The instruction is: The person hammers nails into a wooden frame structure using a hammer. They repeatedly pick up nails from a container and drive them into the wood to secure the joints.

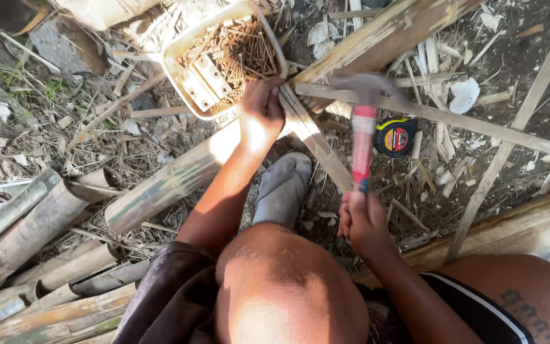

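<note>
The right hand point(364, 220) has its grip closed tight round the lower end of a hammer point(364, 137), whose handle is pink and red with a dark foot just above the fist. The hammer stands almost straight up in the view; its metal head is smeared by blur, so its shape and which face points down are hard to make out. The head sits over a thin bamboo slat point(453, 120) that runs from the middle out to the right edge.

The left hand point(261, 108) is curled shut over the spot where several split bamboo strips point(316, 137) cross, just left of the hammer head. The fingers fold under and are hidden, so whether they pinch a nail or only press the strips cannot be told.

Touching the left hand from above is a cream plastic tub point(176, 48), square with rounded corners, filled with rusty brown nails point(240, 51) and two pale flat pieces. Its top edge is partly cut off by the frame.

Just right of the hammer handle a round yellow and black tape measure point(394, 136) with a red label lies on the ground, its far side hidden behind the slat. Below the left hand a grey shoe point(282, 188) rests on the dirt, between a thick bamboo pole point(167, 185) and the bare knee point(281, 286). Cut bamboo tubes point(27, 223) lie stacked at the lower left, running out of view.
</note>
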